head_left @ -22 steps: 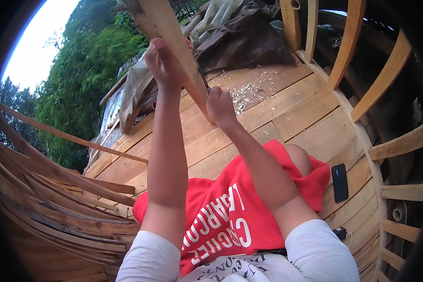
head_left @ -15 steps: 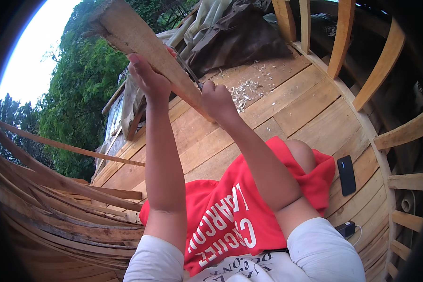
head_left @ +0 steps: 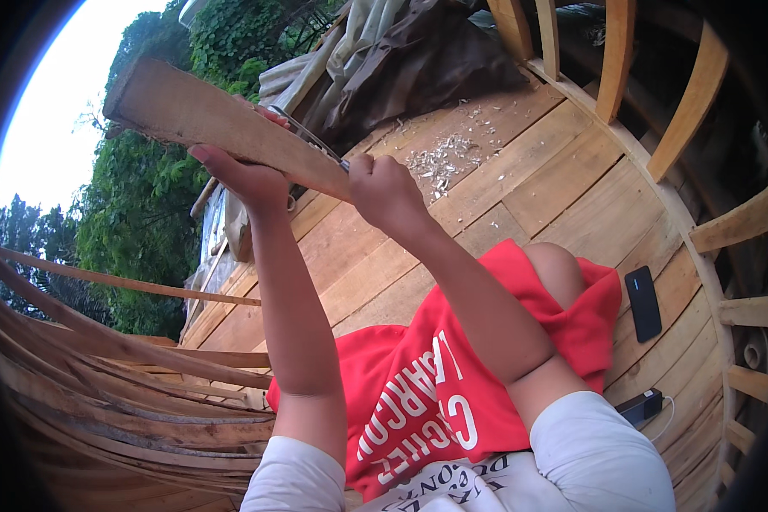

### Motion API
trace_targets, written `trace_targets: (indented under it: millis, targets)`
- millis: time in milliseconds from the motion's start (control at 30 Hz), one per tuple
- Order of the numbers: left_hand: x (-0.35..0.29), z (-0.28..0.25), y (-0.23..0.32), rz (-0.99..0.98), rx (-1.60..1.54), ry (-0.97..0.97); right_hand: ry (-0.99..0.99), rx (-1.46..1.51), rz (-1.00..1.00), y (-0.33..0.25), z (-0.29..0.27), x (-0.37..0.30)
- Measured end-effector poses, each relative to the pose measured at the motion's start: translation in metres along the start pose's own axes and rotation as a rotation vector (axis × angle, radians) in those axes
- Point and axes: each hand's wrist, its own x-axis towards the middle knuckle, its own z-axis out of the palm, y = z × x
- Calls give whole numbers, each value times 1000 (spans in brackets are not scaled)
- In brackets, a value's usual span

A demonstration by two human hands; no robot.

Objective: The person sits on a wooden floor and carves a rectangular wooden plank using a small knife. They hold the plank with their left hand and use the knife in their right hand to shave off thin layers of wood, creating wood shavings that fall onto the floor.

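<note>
A thick, rough-edged piece of wood (head_left: 179,102) is raised above the floor, its broad end at the upper left and its narrow end by my right hand. My left hand (head_left: 252,183) grips it from below, thumb on the near side and fingertips on the far side. Closed at the narrow end, my right hand (head_left: 388,194) holds a long, thin metal-bladed tool (head_left: 309,136). The blade lies along the wood's far edge and reaches toward my left fingertips. My right fist hides the tool's handle, so its exact kind does not show.
Pale wood shavings (head_left: 439,166) litter the plank floor (head_left: 563,179). A dark phone (head_left: 642,305) and a black box with a white cable (head_left: 640,407) lie to my right. Curved wooden ribs (head_left: 689,98) rise at the right; long strips (head_left: 128,401) stack at the left. Brown sheeting (head_left: 418,72) lies ahead.
The wood has tilted, its broad end swinging down and left so it lies flatter. Both hands have moved with it, keeping their holds. The view has shifted slightly.
</note>
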Motion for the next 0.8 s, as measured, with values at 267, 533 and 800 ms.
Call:
trace_targets:
  millis: [267,533,800]
  targets:
    - [9,12,4,-22,15,31,-45,-259,243,108,13,39]
    - [-12,-9,13,-3,20,84,-67,-152,67,17,12,7]
    - [-10,7,18,-14,64,70,-66,-185,333,163,44,45]
